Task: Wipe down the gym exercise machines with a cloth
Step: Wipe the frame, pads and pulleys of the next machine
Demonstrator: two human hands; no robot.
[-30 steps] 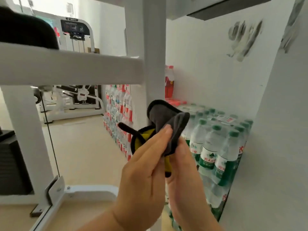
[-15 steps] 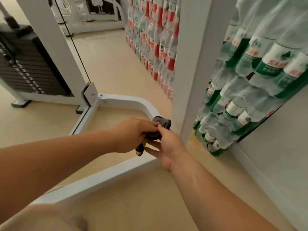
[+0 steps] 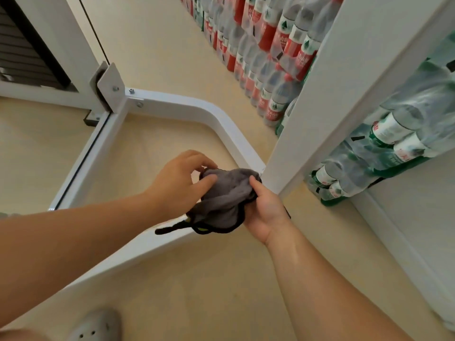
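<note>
Low over a gym machine's white base frame (image 3: 197,112), a person's left hand (image 3: 177,178) pinches and right hand (image 3: 264,210) grips a bunched grey cloth (image 3: 226,195) just beside the upright post (image 3: 327,89) — apparently gathering it to wipe the frame.

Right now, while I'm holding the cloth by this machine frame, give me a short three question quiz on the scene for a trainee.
1. True or false: only the right hand holds the grey cloth, and the left hand hangs free.
2. What is stacked along the wall beyond the white upright post? A. packs of bottled water B. dumbbells C. folded towels
3. Fill in: the cloth's edge trim is ___.
Key: 1 false, both hands grip it. 2 A. 3 black.
</note>
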